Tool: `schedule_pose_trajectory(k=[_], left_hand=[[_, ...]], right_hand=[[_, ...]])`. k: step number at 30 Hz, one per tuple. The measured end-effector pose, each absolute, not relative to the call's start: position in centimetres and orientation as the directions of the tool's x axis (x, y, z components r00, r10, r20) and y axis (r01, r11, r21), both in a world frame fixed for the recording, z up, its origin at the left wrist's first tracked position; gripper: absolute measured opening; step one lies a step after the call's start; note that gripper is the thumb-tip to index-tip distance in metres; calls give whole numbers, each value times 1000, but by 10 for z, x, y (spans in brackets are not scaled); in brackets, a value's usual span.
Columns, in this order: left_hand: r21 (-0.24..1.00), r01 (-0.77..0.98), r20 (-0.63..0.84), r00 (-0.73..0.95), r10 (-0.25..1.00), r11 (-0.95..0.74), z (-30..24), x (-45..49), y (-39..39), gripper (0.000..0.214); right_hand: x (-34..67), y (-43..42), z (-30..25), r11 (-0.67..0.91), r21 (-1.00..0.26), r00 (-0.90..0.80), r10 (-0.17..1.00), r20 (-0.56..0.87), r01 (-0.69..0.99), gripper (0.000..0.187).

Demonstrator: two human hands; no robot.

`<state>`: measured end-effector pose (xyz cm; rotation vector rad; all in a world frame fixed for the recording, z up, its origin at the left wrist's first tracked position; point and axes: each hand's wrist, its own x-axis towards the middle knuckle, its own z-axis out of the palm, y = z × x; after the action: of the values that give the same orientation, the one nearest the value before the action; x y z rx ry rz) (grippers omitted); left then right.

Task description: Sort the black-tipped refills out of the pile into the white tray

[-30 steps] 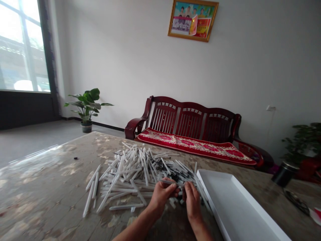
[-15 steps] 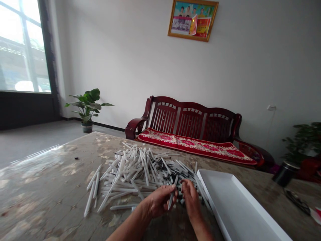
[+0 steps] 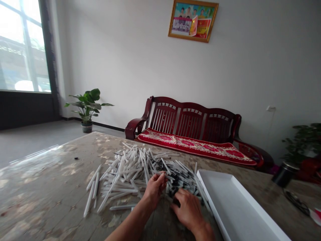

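Stretching across the foreground, patterned tabletop (image 3: pixel 45 190), floral, brownish grey. Beyond its far edge, dark red wooden bench (image 3: pixel 164 117) against a pale wall (image 3: pixel 120 50); red patterned runner (image 3: pixel 193 144) along the seat. Leafy potted plant (image 3: pixel 87 106) on the floor to the left of the bench. On the tabletop, right side, shallow white tray (image 3: pixel 243 204) with low walls. Left of the tray, mid-tabletop, a loose heap of white tubes (image 3: pixel 121 169), lying at many angles, some crossing; dark slender pieces (image 3: pixel 179 172) mixed in on the tray side. Right hand (image 3: pixel 187 205) at the near edge of the dark pieces, knuckles up, fingers curled; cannot tell whether it grips anything. Left hand (image 3: pixel 154 188) at the near side of the heap, thumb and fingers pinching a slim grey tube (image 3: pixel 170 177), its tip pointing toward the tray. Small black scrap (image 3: pixel 76 158) apart from the heap, far left.
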<state>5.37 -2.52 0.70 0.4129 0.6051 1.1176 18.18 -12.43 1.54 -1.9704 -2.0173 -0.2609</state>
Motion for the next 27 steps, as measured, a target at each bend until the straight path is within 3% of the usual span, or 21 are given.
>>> schedule_pose_trajectory(k=[5,8,13,19,27], left_hand=[[636,-694,-203,273,940,339,0,58,-29,34],[639,-704,-212,227,950,311,0,58,-27,35],[634,-708,-213,227,950,311,0,58,-27,38],[646,-697,-192,249,949,313,-2,61,-29,44],[674,-676,-178,242,954,297,-2,60,-30,43]], right_hand=[[190,-118,1,34,-147,40,879,475,989,17],[203,-111,-12,36,-278,143,789,598,960,29],[217,-102,-25,99,-467,261,720,644,879,39],[216,-101,-23,187,-469,243,660,711,863,33],[216,-100,-26,188,-469,256,636,728,863,29]])
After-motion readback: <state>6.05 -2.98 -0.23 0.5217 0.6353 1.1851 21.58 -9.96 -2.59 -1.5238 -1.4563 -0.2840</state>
